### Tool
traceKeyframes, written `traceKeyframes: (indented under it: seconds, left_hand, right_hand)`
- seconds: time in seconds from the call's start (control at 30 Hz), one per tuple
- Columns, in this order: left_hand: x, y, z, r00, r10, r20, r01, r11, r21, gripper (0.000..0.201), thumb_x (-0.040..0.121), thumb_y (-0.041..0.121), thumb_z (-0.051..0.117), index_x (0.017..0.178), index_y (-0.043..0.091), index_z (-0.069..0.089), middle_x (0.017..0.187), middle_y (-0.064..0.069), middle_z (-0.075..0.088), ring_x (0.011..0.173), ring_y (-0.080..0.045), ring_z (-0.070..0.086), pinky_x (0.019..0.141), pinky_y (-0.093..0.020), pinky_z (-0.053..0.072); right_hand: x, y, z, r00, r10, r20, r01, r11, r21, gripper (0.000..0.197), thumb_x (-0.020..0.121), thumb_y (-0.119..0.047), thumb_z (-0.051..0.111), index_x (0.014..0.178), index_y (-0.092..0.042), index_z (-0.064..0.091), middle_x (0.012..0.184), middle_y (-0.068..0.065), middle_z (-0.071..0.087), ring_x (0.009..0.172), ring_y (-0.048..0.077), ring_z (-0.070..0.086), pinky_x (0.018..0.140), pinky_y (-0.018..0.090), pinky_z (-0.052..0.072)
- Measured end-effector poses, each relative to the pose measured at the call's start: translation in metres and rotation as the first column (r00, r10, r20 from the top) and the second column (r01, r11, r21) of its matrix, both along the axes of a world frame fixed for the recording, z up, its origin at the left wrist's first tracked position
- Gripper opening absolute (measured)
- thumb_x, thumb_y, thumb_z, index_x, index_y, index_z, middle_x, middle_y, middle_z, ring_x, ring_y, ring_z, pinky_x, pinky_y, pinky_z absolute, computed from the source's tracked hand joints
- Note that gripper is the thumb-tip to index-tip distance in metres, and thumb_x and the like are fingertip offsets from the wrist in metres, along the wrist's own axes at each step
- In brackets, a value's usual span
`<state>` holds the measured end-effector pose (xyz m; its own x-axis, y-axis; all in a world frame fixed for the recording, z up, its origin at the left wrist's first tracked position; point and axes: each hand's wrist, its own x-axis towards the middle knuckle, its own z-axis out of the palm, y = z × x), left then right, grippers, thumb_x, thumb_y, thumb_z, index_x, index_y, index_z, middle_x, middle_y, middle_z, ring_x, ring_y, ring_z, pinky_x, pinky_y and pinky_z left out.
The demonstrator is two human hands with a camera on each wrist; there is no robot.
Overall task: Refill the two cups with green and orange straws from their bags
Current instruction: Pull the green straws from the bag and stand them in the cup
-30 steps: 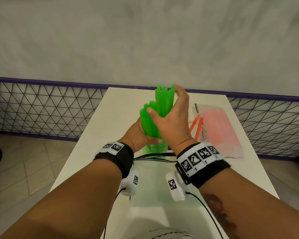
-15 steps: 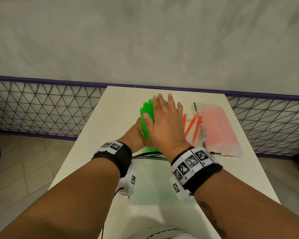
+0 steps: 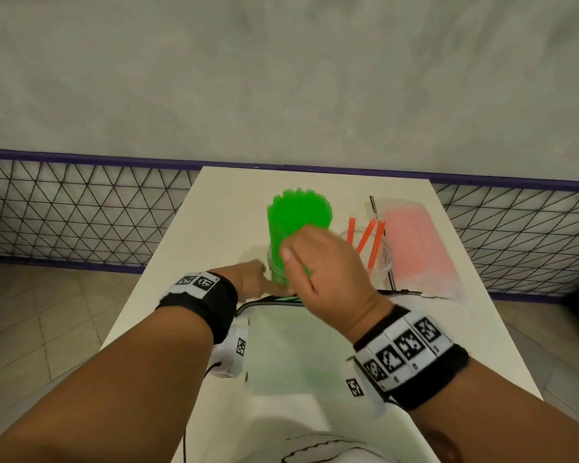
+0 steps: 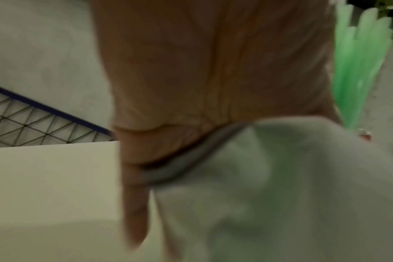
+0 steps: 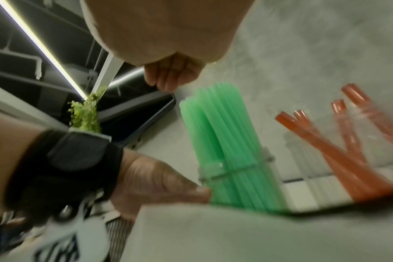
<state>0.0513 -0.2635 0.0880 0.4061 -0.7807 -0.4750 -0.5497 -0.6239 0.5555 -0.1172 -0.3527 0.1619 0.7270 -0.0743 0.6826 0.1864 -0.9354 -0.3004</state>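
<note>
Hovering in front of the bundle of bright green plastic straws [image 3: 298, 217], my right hand [image 3: 328, 272] has its fingers curled and grasps nothing. My left hand [image 3: 256, 279] lies low at the base of the clear plastic cup [image 3: 276, 272] which holds them upright; whether it grips, I cannot tell. The second clear cup [image 3: 380, 259], with few orange straws [image 3: 365, 235], stands to the right. The clear bag of orange straws [image 3: 418, 245] lies at the table's [image 3: 221, 208] far right corner, long axis toward me, nearer my right hand.
</note>
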Motion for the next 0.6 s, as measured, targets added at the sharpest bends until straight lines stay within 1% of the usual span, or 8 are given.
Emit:
traceKeyframes:
  seconds: [0.1,0.17,0.23,0.33,0.37,0.4,0.5,0.6]
  left_hand:
    - [-0.019,0.008,0.017,0.989,-0.134,0.059,0.106,0.936,0.337,0.047,0.082,0.061,0.055,0.099,0.018,0.065,0.096,-0.003,0.066,0.086,-0.02,0.06,0.073,-0.031,0.051]
    - [-0.025,0.006,0.014,0.993,-0.112,0.048,0.096,0.962,0.255,0.026,0.085,0.045,0.064,0.096,0.021,0.066,0.1,-0.003,0.068,0.089,-0.019,0.06,0.083,-0.031,0.05]
    - [-0.025,0.003,0.009,0.998,-0.063,0.027,0.058,0.987,0.151,0.017,0.084,0.038,0.069,0.089,0.022,0.065,0.087,-0.001,0.066,0.081,-0.017,0.057,0.076,-0.029,0.045]
    - [-0.026,-0.001,0.008,0.996,-0.069,0.05,0.064,0.994,0.091,0.022,0.088,0.037,0.066,0.083,0.018,0.058,0.072,0.003,0.051,0.069,-0.014,0.046,0.062,-0.028,0.035]
    - [-0.028,-0.002,0.011,0.995,-0.082,0.064,0.077,0.994,0.074,0.023,0.089,0.037,0.065,0.082,0.017,0.056,0.072,0.002,0.049,0.069,-0.015,0.044,0.062,-0.028,0.033]
    - [-0.03,-0.003,0.013,0.993,-0.098,0.067,0.094,0.994,0.054,0.024,0.089,0.037,0.065,0.082,0.016,0.054,0.072,0.0,0.047,0.068,-0.015,0.042,0.061,-0.029,0.031]
    - [-0.033,-0.003,0.012,0.993,-0.112,0.044,0.11,0.993,0.048,0.026,0.089,0.036,0.066,0.081,0.015,0.053,0.064,0.001,0.043,0.06,-0.014,0.039,0.058,-0.028,0.03]
    - [-0.033,0.0,0.01,0.998,-0.068,-0.007,0.068,0.997,0.041,0.028,0.088,0.037,0.067,0.079,0.016,0.051,0.06,0.002,0.043,0.051,-0.013,0.037,0.053,-0.025,0.031]
  right_hand:
    - [-0.008,0.004,-0.036,0.93,-0.067,-0.361,0.042,0.996,-0.077,0.022,0.095,-0.013,0.045,0.076,-0.014,0.055,0.068,-0.004,0.044,0.061,0.015,0.043,0.058,0.028,0.031]
    - [-0.004,0.0,-0.059,0.726,-0.2,-0.658,0.117,0.979,-0.168,0.017,0.093,-0.007,0.044,0.087,-0.009,0.061,0.078,0.008,0.058,0.072,0.027,0.057,0.061,0.032,0.034]
    - [-0.002,-0.004,-0.07,0.505,-0.185,-0.843,0.099,0.983,-0.156,0.022,0.093,-0.006,0.042,0.101,-0.003,0.062,0.098,0.015,0.065,0.09,0.033,0.062,0.071,0.032,0.043]
    - [-0.006,0.0,-0.074,0.154,-0.053,-0.987,-0.071,0.995,-0.065,0.031,0.092,-0.017,0.052,0.119,-0.007,0.063,0.115,0.012,0.066,0.099,0.029,0.062,0.09,0.039,0.052]
    - [-0.008,0.002,-0.077,0.095,-0.06,-0.994,-0.086,0.994,-0.068,0.037,0.09,-0.019,0.056,0.125,-0.009,0.06,0.118,0.011,0.065,0.099,0.028,0.062,0.09,0.039,0.053]
    - [-0.011,0.005,-0.08,0.097,-0.078,-0.992,-0.094,0.992,-0.087,0.041,0.088,-0.018,0.059,0.128,-0.009,0.056,0.12,0.012,0.063,0.101,0.029,0.062,0.089,0.039,0.053]
    - [-0.021,0.013,-0.1,0.27,-0.124,-0.955,-0.098,0.983,-0.155,0.039,0.087,-0.011,0.06,0.124,-0.006,0.051,0.121,0.016,0.054,0.108,0.034,0.055,0.085,0.04,0.048]
    - [-0.032,0.018,-0.119,0.328,-0.111,-0.938,-0.087,0.985,-0.146,0.04,0.085,-0.002,0.056,0.124,-0.005,0.047,0.12,0.017,0.051,0.106,0.036,0.054,0.077,0.039,0.043]
